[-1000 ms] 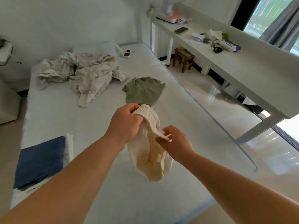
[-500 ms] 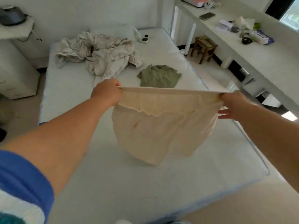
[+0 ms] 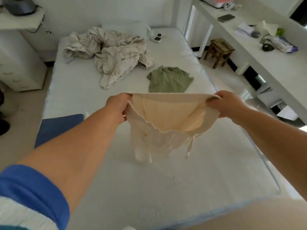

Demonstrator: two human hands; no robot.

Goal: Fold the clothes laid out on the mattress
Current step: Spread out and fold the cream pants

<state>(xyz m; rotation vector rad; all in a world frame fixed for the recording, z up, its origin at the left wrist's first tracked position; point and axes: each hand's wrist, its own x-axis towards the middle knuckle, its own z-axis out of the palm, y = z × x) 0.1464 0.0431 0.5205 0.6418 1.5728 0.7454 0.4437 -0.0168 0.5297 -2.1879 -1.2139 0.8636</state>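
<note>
Left hand (image 3: 117, 108) grips one end of the waistband, right hand (image 3: 228, 103) pinches the other end, and the cream shorts (image 3: 163, 127) hang stretched between them, in the air above the mattress (image 3: 166, 180), legs dangling just over its surface. Beyond them a green shirt (image 3: 170, 79) lies flat, a crumpled blanket (image 3: 111, 52) further back, and a folded blue garment (image 3: 58, 127) sits at the mattress's left edge.
</note>
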